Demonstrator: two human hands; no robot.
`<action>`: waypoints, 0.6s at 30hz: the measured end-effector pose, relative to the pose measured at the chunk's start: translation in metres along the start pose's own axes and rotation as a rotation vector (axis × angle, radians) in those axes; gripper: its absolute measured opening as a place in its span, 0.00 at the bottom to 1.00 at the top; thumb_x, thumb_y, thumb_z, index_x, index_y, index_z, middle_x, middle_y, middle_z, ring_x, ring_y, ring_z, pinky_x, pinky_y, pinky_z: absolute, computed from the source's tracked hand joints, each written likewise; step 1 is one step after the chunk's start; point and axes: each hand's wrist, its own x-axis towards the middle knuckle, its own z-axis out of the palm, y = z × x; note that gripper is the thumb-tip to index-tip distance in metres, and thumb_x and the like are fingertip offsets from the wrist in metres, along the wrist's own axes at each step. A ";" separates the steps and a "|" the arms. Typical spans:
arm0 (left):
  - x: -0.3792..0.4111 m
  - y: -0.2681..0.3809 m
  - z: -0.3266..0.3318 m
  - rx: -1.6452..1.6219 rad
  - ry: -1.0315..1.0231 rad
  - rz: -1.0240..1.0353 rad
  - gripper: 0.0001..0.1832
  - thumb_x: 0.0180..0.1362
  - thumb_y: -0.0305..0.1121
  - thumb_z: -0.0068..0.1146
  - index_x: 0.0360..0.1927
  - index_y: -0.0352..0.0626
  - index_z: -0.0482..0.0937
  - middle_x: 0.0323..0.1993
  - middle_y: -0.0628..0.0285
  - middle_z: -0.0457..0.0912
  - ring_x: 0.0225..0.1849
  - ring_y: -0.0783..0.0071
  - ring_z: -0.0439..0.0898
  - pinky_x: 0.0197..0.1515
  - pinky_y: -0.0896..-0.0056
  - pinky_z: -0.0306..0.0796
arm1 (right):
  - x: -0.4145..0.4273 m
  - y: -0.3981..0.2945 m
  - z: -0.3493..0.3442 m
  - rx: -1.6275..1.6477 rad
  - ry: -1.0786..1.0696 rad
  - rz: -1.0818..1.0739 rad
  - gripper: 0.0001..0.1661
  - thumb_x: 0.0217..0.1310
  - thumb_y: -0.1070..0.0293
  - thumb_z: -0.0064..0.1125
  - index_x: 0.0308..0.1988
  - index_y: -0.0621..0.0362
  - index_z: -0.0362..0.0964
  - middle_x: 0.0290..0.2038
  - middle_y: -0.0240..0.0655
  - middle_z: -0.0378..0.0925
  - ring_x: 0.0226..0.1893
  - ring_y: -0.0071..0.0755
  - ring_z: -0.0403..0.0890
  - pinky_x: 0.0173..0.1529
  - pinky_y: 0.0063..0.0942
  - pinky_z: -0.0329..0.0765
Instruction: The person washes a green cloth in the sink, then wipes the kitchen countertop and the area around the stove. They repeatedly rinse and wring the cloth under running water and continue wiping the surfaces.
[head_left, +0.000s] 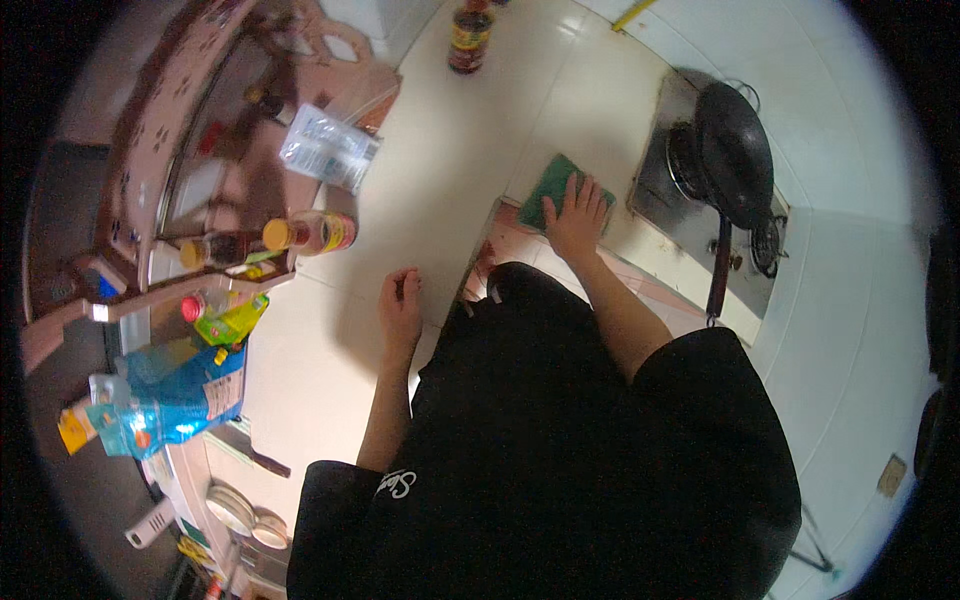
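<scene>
My right hand lies flat with its fingers spread on a green cloth or scouring pad, at the corner of the pale tiled countertop. Beside it stands a gas stove with a black wok tilted on it, the handle towards me. My left hand hovers over or rests on the counter, its fingers curled; no object shows in it. Left of that hand are a yellow-capped bottle and a clear plastic package.
A dark sauce bottle stands at the counter's far end. Along the left are a rack, a green bottle, a blue pouch, a knife with a dark handle and stacked bowls. A tiled wall bounds the right.
</scene>
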 end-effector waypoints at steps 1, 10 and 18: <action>0.003 0.001 0.003 0.013 -0.030 0.004 0.13 0.69 0.37 0.52 0.46 0.37 0.78 0.38 0.59 0.81 0.41 0.72 0.79 0.47 0.71 0.73 | -0.005 0.001 -0.001 0.007 0.005 0.006 0.45 0.70 0.39 0.38 0.72 0.61 0.47 0.72 0.59 0.45 0.72 0.65 0.46 0.72 0.59 0.44; 0.042 0.071 0.053 0.217 -0.214 0.068 0.15 0.66 0.39 0.55 0.47 0.36 0.78 0.39 0.55 0.82 0.42 0.67 0.80 0.47 0.69 0.72 | 0.012 -0.010 -0.002 0.103 0.062 0.026 0.41 0.69 0.47 0.46 0.69 0.64 0.53 0.70 0.59 0.51 0.70 0.65 0.52 0.71 0.57 0.49; 0.136 0.090 0.178 0.554 -0.022 0.683 0.18 0.59 0.35 0.59 0.51 0.40 0.76 0.49 0.53 0.77 0.56 0.52 0.72 0.62 0.54 0.62 | 0.109 0.029 0.005 0.108 0.197 0.105 0.41 0.69 0.45 0.45 0.69 0.62 0.54 0.70 0.56 0.53 0.70 0.61 0.53 0.72 0.56 0.48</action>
